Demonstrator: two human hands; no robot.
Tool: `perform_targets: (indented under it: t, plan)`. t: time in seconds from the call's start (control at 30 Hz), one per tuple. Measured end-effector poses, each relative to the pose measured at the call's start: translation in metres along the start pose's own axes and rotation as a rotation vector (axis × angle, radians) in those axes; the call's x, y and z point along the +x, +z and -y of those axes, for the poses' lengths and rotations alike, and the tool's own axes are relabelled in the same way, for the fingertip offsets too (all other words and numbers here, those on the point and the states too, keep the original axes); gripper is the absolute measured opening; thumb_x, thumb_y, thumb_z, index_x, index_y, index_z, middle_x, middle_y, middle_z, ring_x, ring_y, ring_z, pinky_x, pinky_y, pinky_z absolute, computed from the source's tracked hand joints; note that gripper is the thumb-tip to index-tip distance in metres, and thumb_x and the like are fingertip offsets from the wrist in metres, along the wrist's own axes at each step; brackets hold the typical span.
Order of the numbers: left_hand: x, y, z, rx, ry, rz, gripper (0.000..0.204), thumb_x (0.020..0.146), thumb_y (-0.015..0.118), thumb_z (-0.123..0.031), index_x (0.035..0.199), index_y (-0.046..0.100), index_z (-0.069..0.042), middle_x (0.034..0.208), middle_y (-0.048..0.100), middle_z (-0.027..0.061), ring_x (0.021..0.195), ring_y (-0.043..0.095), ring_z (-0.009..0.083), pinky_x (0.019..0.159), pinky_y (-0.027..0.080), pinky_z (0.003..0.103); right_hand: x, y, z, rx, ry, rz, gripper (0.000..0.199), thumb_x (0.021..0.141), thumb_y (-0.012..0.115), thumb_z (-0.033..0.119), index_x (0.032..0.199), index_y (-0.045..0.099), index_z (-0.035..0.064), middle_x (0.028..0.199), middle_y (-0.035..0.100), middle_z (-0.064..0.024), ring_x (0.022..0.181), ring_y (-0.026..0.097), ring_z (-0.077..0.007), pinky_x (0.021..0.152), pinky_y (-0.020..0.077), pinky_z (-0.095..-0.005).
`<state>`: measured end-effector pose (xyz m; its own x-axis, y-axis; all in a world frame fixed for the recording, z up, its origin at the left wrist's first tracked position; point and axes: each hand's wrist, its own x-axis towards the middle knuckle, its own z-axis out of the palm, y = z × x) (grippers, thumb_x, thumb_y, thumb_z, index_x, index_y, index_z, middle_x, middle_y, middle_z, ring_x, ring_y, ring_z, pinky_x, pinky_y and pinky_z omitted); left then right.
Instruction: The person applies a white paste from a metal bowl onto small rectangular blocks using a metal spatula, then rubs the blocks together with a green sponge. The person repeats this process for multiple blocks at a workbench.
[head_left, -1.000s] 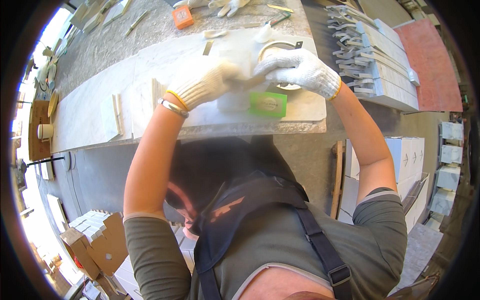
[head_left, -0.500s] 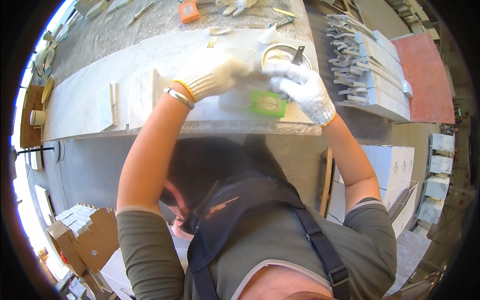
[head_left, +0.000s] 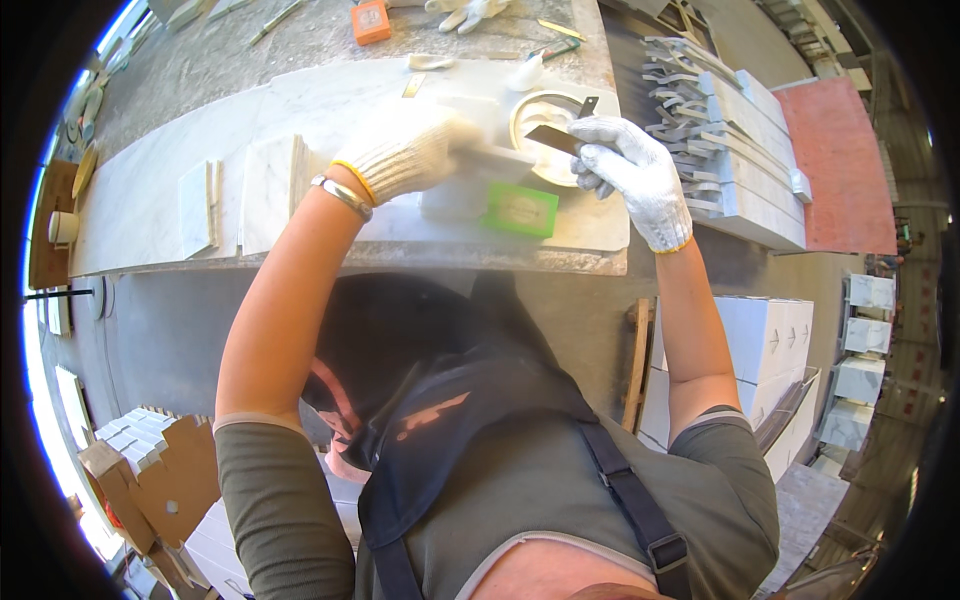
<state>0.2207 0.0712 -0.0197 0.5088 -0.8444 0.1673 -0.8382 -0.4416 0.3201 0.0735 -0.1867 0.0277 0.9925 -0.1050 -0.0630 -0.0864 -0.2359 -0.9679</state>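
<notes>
My left hand (head_left: 408,150), in a white knit glove with a yellow cuff, grips a pale stone piece (head_left: 478,178) above the white marble slab (head_left: 150,215) on the workbench. My right hand (head_left: 632,170), also gloved, holds a dark flat putty knife (head_left: 556,138) with its blade over a round tin of pale paste (head_left: 546,118). A green rectangular pad (head_left: 520,210) lies on the slab just below the stone piece, between my two hands.
Small white marble tiles (head_left: 255,190) lie on the slab at the left. An orange block (head_left: 371,20), a spare glove (head_left: 468,12) and pencils sit at the bench's far side. Stacked stone strips (head_left: 725,130) stand at the right, white boxes (head_left: 770,340) below, cardboard box (head_left: 150,480) lower left.
My right hand has lifted off the stone piece and moved right to the tin with the putty knife. My left hand keeps hold of the stone piece.
</notes>
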Motion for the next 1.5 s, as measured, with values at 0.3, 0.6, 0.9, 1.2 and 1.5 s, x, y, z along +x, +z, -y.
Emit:
perform_targets:
  t: [0.3, 0.6, 0.9, 1.2, 1.5]
  plan:
    - [0.004, -0.007, -0.001, 0.004, -0.03, 0.098, 0.026, 0.088, 0.061, -0.013, 0.109, 0.076, -0.019, 0.104, 0.076, 0.0098, 0.095, 0.072, 0.0356, 0.084, 0.059, 0.046, 0.056, 0.005, -0.002, -0.263, -0.193, 0.345, 0.025, 0.092, 0.073, 0.006, 0.117, 0.076, 0.0036, 0.108, 0.074, -0.0071, 0.099, 0.068, -0.017, 0.087, 0.0557, -0.0317]
    - [0.002, 0.004, 0.006, -0.053, 0.019, -0.003, 0.012, 0.088, 0.071, -0.024, 0.098, 0.073, -0.017, 0.088, 0.072, 0.0078, 0.085, 0.068, 0.0344, 0.074, 0.054, 0.043, 0.038, 0.007, -0.01, -0.277, -0.239, 0.261, 0.025, 0.093, 0.07, 0.003, 0.116, 0.077, 0.0046, 0.106, 0.074, -0.0053, 0.096, 0.068, -0.0155, 0.086, 0.0564, -0.0303]
    - [0.002, 0.001, 0.004, -0.006, -0.003, 0.002, 0.015, 0.088, 0.072, -0.025, 0.101, 0.073, -0.016, 0.091, 0.073, 0.0101, 0.086, 0.068, 0.0357, 0.076, 0.054, 0.045, 0.014, 0.035, -0.018, -0.379, -0.399, -0.014, 0.024, 0.099, 0.069, 0.003, 0.121, 0.076, 0.0045, 0.103, 0.074, 0.0004, 0.084, 0.067, -0.0076, 0.076, 0.0551, -0.0245]
    - [0.003, 0.002, 0.002, -0.061, -0.064, 0.099, 0.018, 0.09, 0.071, -0.022, 0.105, 0.074, -0.012, 0.095, 0.072, 0.0133, 0.09, 0.069, 0.0361, 0.08, 0.054, 0.044, -0.014, 0.022, -0.006, 0.138, -0.08, -0.239, 0.025, 0.102, 0.065, 0.007, 0.126, 0.071, 0.0027, 0.088, 0.072, -0.0039, 0.073, 0.063, -0.0076, 0.063, 0.0486, -0.0223]
    - [-0.01, 0.007, -0.007, -0.054, -0.06, 0.057, 0.023, 0.086, 0.071, -0.011, 0.109, 0.072, -0.012, 0.101, 0.071, 0.0113, 0.093, 0.068, 0.0352, 0.083, 0.054, 0.042, -0.042, 0.012, -0.052, 0.304, 0.121, -0.275, 0.036, 0.1, 0.066, 0.009, 0.136, 0.066, 0.003, 0.097, 0.074, -0.009, 0.074, 0.066, -0.0121, 0.063, 0.0502, -0.0241]
